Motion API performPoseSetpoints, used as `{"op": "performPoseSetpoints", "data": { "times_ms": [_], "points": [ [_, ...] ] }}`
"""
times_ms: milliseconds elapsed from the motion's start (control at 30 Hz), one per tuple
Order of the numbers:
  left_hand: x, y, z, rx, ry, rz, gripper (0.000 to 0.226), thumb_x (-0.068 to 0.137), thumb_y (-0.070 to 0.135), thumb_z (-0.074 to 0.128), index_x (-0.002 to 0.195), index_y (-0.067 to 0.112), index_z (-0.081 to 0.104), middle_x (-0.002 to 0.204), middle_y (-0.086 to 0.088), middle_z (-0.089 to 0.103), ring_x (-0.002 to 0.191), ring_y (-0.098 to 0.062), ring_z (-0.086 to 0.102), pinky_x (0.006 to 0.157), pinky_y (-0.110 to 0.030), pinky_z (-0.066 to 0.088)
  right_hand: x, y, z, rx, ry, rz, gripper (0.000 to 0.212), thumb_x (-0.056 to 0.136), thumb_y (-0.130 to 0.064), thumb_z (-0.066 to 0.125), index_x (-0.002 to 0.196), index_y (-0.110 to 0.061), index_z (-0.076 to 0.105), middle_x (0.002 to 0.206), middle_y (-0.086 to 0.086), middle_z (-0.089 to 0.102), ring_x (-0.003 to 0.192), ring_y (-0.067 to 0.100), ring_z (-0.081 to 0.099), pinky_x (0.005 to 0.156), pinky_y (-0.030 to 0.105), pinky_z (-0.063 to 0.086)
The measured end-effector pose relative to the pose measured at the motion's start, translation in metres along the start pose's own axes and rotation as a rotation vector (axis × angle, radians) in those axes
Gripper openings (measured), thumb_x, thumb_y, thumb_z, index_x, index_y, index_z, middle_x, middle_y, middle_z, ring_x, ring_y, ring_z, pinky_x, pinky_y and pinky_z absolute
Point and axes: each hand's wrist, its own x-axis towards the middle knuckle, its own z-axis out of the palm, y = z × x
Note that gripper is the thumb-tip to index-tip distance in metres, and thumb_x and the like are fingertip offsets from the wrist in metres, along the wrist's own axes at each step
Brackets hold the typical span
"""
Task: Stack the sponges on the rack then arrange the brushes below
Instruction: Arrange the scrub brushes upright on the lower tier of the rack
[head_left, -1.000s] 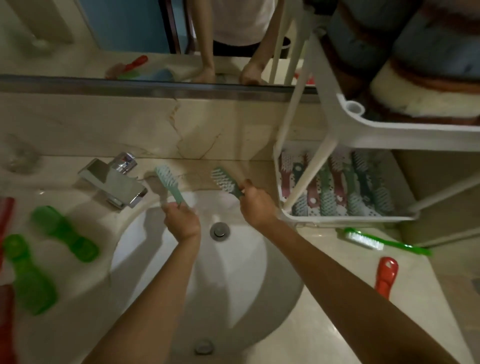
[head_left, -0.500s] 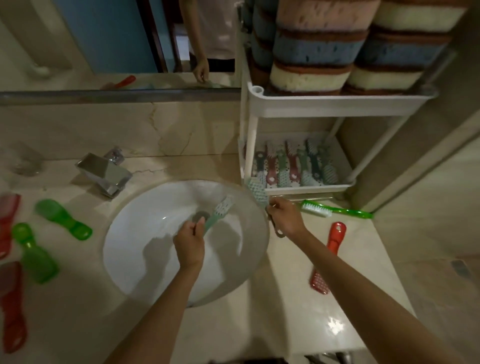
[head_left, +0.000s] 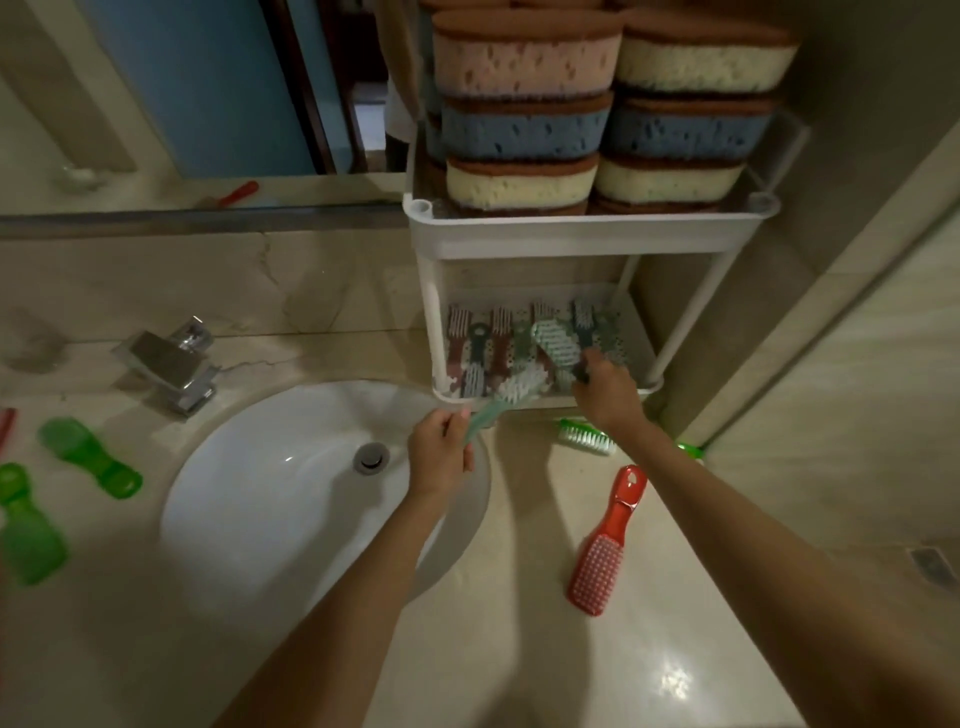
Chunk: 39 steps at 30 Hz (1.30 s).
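**Beige counter, a brush in each hand at the rack**

Beige marble counter (head_left: 519, 649) fills the view, with a white sink basin (head_left: 260, 493) sunk into it at nine o'clock of centre. A white two-tier rack (head_left: 571, 234) stands at one o'clock of the basin. Its top shelf carries sponges (head_left: 524, 127) stacked in piles, pink over blue over cream. The lower tray (head_left: 641, 358) holds a row of brushes (head_left: 480, 348) lying side by side.

The right hand (head_left: 608, 395) reaches into that tray, fingers curled round the handle of a teal brush (head_left: 556, 343) whose head lies over the row. The left hand (head_left: 441, 457), at the basin's three o'clock rim, grips a second teal brush (head_left: 511, 392), its bristle end pointing to one o'clock at the tray's front edge.

A chrome faucet (head_left: 171, 364) sits at eleven o'clock of the basin. At six o'clock of the rack lie a red brush (head_left: 605, 545) and, nearer the rack, a green brush (head_left: 587, 436) with white bristles. Two green brushes (head_left: 88, 457) lie at nine o'clock of the basin.
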Motion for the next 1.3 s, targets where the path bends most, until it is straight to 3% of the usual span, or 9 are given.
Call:
{"op": "performPoseSetpoints", "data": {
  "times_ms": [167,267,367,500,667,800,867,1067,1300],
  "points": [
    [0.013,0.021,0.034,-0.132,-0.017,-0.113,0.010,0.099,0.007,0.034,0.097,0.003,0.044,0.064,-0.004,0.051,0.037,0.001,0.053,0.049,-0.016,0.044,0.036,0.009,-0.012,-0.147,-0.005,-0.006,0.041,0.092,-0.005,0.046,0.133,-0.005,0.042,0.118,0.027,0.060,0.112,0.042,0.056,0.087,0.044,0.047],
    [0.024,0.032,0.047,-0.213,-0.003,-0.159,0.016,0.098,0.001,0.030,0.091,0.007,0.042,0.067,-0.005,0.051,0.044,-0.006,0.055,0.050,-0.018,0.044,0.051,0.011,-0.012,-0.260,-0.039,-0.057,0.044,0.092,0.000,0.042,0.135,-0.011,0.044,0.121,0.023,0.059,0.113,0.039,0.056,0.089,0.043,0.048],
    [0.037,0.039,0.050,-0.199,0.024,-0.188,0.024,0.099,0.003,0.028,0.081,0.013,0.039,0.064,-0.005,0.048,0.030,0.002,0.047,0.040,-0.016,0.039,0.062,0.005,-0.008,-0.401,-0.071,-0.198,0.044,0.094,-0.001,0.040,0.135,-0.015,0.046,0.126,0.019,0.056,0.117,0.036,0.055,0.093,0.041,0.047],
    [0.055,0.042,0.051,-0.130,0.036,-0.184,0.017,0.100,0.006,0.027,0.090,0.005,0.040,0.061,-0.006,0.044,0.039,-0.008,0.042,0.033,-0.013,0.032,0.081,-0.005,0.006,-0.515,-0.142,-0.417,0.045,0.085,-0.017,0.061,0.129,-0.016,0.053,0.133,0.013,0.051,0.125,0.030,0.047,0.101,0.038,0.041],
    [0.068,0.039,0.058,-0.122,0.046,-0.230,0.012,0.100,0.007,0.028,0.106,0.006,0.039,0.061,-0.006,0.046,0.041,-0.010,0.042,0.032,-0.014,0.033,0.093,-0.017,0.023,-0.527,-0.077,-0.625,0.050,0.074,-0.003,0.069,0.122,-0.011,0.059,0.134,0.018,0.052,0.126,0.034,0.047,0.102,0.039,0.041],
    [0.071,0.038,0.058,-0.129,0.071,-0.209,0.013,0.100,0.007,0.029,0.102,0.003,0.041,0.060,-0.005,0.046,0.045,-0.010,0.042,0.032,-0.012,0.035,0.094,-0.020,0.036,-0.589,-0.201,-0.629,0.047,0.091,-0.011,0.052,0.137,-0.016,0.044,0.154,0.009,0.022,0.141,0.033,0.025,0.115,0.041,0.026],
    [0.073,0.039,0.057,-0.148,0.091,-0.193,0.013,0.100,0.006,0.029,0.102,0.003,0.041,0.062,-0.006,0.046,0.049,-0.013,0.042,0.033,-0.011,0.035,0.096,-0.020,0.043,-0.583,-0.195,-0.625,0.048,0.092,-0.009,0.049,0.139,-0.016,0.040,0.156,0.007,0.017,0.141,0.033,0.023,0.116,0.042,0.026],
    [0.080,0.039,0.055,-0.163,0.104,-0.160,0.026,0.101,0.008,0.029,0.078,0.016,0.038,0.061,-0.004,0.045,0.050,-0.013,0.040,0.038,-0.013,0.036,0.099,-0.025,0.056,-0.450,-0.175,-0.580,0.045,0.095,-0.005,0.042,0.139,-0.012,0.040,0.155,0.012,0.020,0.139,0.033,0.028,0.114,0.042,0.028],
    [0.082,0.039,0.054,-0.181,0.103,-0.166,0.029,0.101,0.007,0.029,0.075,0.020,0.036,0.061,-0.004,0.046,0.050,-0.013,0.040,0.038,-0.014,0.035,0.100,-0.023,0.064,-0.440,-0.208,-0.653,0.037,0.096,-0.008,0.043,0.132,-0.011,0.051,0.156,0.010,0.017,0.140,0.032,0.028,0.113,0.036,0.031]
  ]
}}
